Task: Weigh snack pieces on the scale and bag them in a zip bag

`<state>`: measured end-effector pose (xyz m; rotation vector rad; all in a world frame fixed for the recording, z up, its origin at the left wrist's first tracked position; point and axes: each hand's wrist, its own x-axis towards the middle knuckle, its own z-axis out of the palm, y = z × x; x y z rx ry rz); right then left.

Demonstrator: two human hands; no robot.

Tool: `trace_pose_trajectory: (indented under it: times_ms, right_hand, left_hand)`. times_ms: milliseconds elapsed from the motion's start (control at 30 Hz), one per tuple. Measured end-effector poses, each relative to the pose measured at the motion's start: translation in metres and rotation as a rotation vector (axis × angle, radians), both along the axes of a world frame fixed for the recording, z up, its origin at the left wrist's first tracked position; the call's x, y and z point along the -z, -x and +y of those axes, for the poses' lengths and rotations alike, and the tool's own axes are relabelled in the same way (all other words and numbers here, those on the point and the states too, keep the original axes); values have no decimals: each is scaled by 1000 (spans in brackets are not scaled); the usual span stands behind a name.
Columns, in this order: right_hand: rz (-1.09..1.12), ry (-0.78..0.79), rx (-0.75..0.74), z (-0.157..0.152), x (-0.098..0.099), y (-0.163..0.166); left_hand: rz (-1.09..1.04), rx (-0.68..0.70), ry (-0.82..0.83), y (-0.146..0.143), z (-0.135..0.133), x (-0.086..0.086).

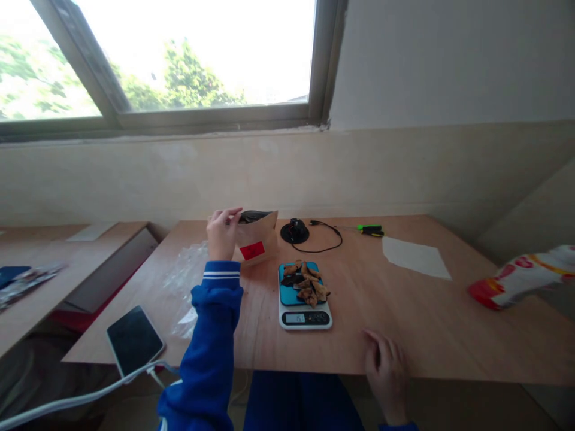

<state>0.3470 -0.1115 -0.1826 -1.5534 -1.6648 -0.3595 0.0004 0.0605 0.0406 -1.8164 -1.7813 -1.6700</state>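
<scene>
My left hand (pixel 221 232), in a blue sleeve, pinches the top edge of a brown paper pouch (pixel 258 239) with a red label, which stands open on the wooden table (pixel 404 311). Right of the pouch a small kitchen scale (pixel 304 296) with a blue top carries a pile of brown dried pieces (pixel 308 281). My right hand (pixel 384 365) rests flat on the table's front edge with its fingers spread, holding nothing.
A phone (pixel 133 340) with a white cable lies at the front left, beside crumpled clear plastic (pixel 186 281). Behind the scale sit a black round object with a cord (pixel 295 231), a green tool (pixel 370 228) and white paper (pixel 415 257). A red-and-white bag (pixel 523 276) lies at the right.
</scene>
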Motion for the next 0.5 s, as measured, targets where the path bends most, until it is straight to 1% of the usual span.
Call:
trace_pose_trajectory:
  times_ms: [100, 167, 200, 267, 333, 400, 467, 500]
  right_hand:
    - [0, -1, -14, -1, -2, 1]
    - [2, -3, -18, -1, -4, 2]
    - [4, -2, -17, -2, -4, 2]
    - [8, 3, -15, -2, -6, 3]
    - [10, 8, -15, -2, -6, 3]
    - [10, 6, -13, -2, -7, 3]
    - [14, 10, -9, -3, -7, 4]
    - [18, 12, -7, -3, -7, 4]
  left_hand:
    - [37, -72, -59, -1, -16, 7]
    - [-28, -153, -109, 0, -37, 20]
    - [-77, -193, -111, 1, -50, 30]
    - [-162, -260, -37, 3, -79, 59]
    - [-171, -276, 147, 7, -108, 95]
    - [-113, -306, 336, 10, -132, 129]
    - [-57, -376, 457, 11, -147, 154]
    - [-43, -404, 477, 11, -151, 162]
